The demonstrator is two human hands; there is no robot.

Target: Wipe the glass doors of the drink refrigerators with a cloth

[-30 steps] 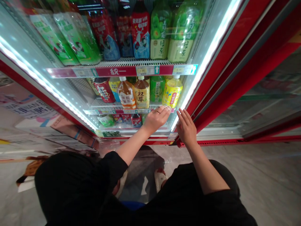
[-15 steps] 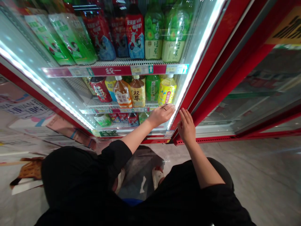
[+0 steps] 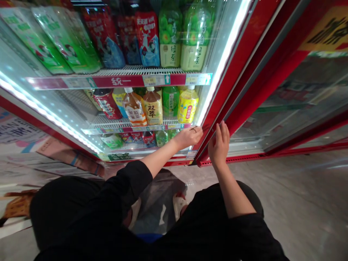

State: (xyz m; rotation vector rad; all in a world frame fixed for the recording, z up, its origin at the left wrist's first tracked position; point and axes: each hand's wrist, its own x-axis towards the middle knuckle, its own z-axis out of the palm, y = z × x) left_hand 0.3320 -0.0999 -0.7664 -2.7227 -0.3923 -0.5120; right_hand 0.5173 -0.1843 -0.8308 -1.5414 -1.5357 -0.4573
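My left hand [image 3: 189, 137], with a ring on one finger, reaches across to the lower right corner of a lit drinks cooler. Its fingers are curled together by the red door frame [image 3: 231, 69]; whatever they may hold is hidden. My right hand [image 3: 219, 143] is open, its fingers stretched out and close together along the red frame between the two cooler sections. Just above my left hand, behind the glass, stands a yellow drink bottle [image 3: 188, 106]. Beside it are a green bottle [image 3: 171, 101] and a brown tea bottle [image 3: 153, 107].
The upper shelf [image 3: 95, 80] bears large green and red bottles. Another glass-fronted cooler section [image 3: 288, 98] adjoins on the right. Printed cartons [image 3: 19, 137] stand at left, and a brown patterned item [image 3: 19, 206] lies on the floor.
My left hand has shifted slightly down from the yellow bottle, staying by the frame. My right hand has moved a little right, its fingers now pointing more upward. The view has shifted slightly.
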